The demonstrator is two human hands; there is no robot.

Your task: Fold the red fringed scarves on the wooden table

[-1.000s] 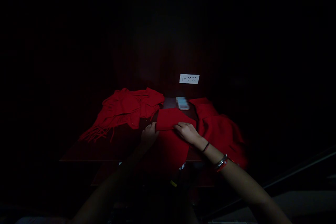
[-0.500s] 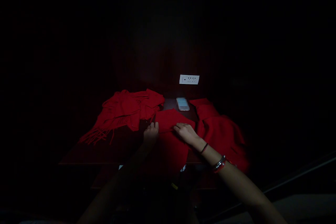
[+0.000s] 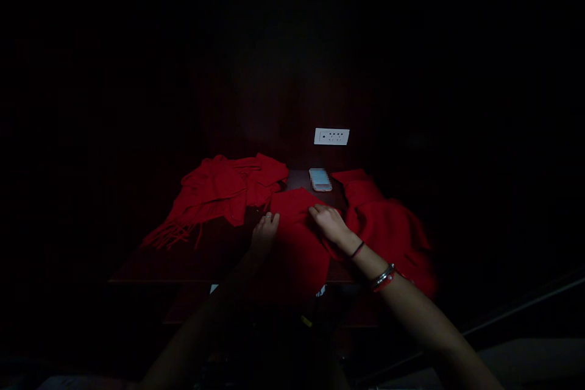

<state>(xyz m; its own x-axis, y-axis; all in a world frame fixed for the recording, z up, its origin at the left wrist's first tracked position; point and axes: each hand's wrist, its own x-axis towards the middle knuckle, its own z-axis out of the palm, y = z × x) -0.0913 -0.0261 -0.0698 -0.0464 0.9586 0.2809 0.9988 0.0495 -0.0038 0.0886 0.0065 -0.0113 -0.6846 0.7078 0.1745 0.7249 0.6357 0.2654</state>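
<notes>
A flat red cloth (image 3: 299,256) runs over the near edge of the dark table and hangs down. My left hand (image 3: 265,234) has its fingers closed on the cloth's left edge. On the right, my right hand (image 3: 328,222) pinches the same cloth near its upper right part, with the fingers bent down onto it. Bracelets circle the right wrist. Whether the cloth joins the red fabric (image 3: 388,225) at the right cannot be made out.
A crumpled red fringed scarf (image 3: 219,186) lies at the left on the dark table (image 3: 173,268). Behind the cloth sits a phone (image 3: 320,180) with a lit screen. A white socket plate (image 3: 331,136) is on the wall. The surroundings are very dark.
My right hand has shifted slightly up and to the right along the cloth. My left hand stays at the left edge. The view has tilted a little.
</notes>
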